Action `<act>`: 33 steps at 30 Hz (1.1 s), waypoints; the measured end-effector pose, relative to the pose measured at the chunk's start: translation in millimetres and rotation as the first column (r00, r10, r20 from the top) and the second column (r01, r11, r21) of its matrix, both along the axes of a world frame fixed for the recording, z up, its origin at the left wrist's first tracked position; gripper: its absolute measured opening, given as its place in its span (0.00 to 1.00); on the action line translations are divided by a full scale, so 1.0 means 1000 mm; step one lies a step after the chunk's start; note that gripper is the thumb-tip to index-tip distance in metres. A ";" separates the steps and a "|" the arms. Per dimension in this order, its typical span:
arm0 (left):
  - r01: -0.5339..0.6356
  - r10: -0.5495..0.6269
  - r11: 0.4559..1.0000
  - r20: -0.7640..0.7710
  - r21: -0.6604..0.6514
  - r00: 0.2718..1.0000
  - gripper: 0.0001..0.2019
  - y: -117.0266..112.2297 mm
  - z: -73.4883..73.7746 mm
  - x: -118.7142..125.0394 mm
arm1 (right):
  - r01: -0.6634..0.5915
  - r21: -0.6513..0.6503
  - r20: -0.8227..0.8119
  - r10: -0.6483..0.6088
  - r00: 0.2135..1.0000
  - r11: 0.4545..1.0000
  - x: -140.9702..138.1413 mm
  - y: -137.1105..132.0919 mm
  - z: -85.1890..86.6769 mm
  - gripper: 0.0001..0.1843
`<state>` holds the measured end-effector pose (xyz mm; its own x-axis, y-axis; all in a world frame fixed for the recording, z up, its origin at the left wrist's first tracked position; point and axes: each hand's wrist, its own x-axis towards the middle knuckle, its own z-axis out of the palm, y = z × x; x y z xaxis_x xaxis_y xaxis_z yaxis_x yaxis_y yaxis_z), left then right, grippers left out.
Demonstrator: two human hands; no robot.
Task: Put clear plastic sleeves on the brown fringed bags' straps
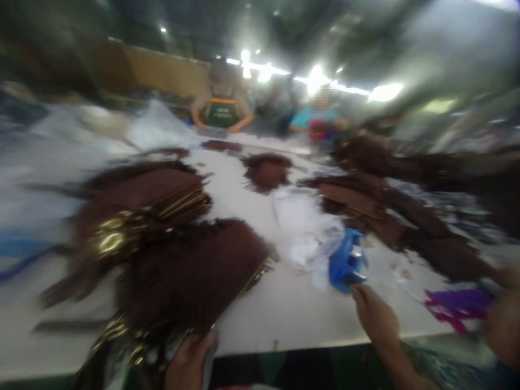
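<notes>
A dark brown bag (199,271) with fringed edges and a gold-coloured zip line lies on the table at front left. My left hand (189,357) is closed on its near edge, beside gold chain or rings (116,330); blur hides the exact grip. Further right stands a blue tape dispenser (345,262). My right hand (376,317) is closed at its near side, fingertips pinched together. Whatever is between those fingertips is too smeared to make out. Behind the dispenser lies crumpled white wrapping (303,222).
Stacked brown bags (150,189) with gold hardware lie at left, and more brown pieces (422,233) stretch along the right. A purple and pink item (459,306) is near another person's arm (504,325). Two people stand across the white table (247,325).
</notes>
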<state>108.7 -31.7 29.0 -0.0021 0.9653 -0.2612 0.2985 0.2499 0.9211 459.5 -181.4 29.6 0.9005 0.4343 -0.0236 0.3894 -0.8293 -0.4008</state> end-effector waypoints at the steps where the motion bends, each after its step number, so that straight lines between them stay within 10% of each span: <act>1: -0.038 0.041 0.998 0.060 -0.058 0.997 0.12 0.001 -0.007 -0.002 | -0.056 0.012 0.002 0.056 0.998 0.998 -0.011 0.006 -0.004 0.18; 3: -0.100 0.157 0.974 0.288 -0.203 0.945 0.13 0.003 -0.021 -0.007 | -0.208 0.152 -0.143 0.230 0.963 0.966 -0.044 0.024 -0.013 0.20; 6: -0.121 0.274 0.941 0.501 -0.316 0.821 0.13 0.001 -0.034 -0.012 | -0.412 0.411 -0.443 0.573 0.689 0.813 -0.120 0.055 -0.015 0.18; 11: -0.080 0.266 0.943 0.585 -0.324 0.766 0.12 -0.007 -0.041 -0.012 | -0.572 0.563 -0.463 0.801 0.379 0.596 -0.209 0.108 -0.002 0.10; 18: -0.072 0.223 0.962 0.605 -0.264 0.764 0.09 -0.008 -0.044 -0.013 | -0.741 0.559 -0.328 0.920 0.214 0.372 -0.217 0.137 0.004 0.14; 33: -0.003 0.094 0.988 0.594 -0.152 0.799 0.07 -0.007 -0.048 -0.019 | -0.971 0.181 -0.222 0.968 0.115 0.157 -0.221 0.153 0.016 0.13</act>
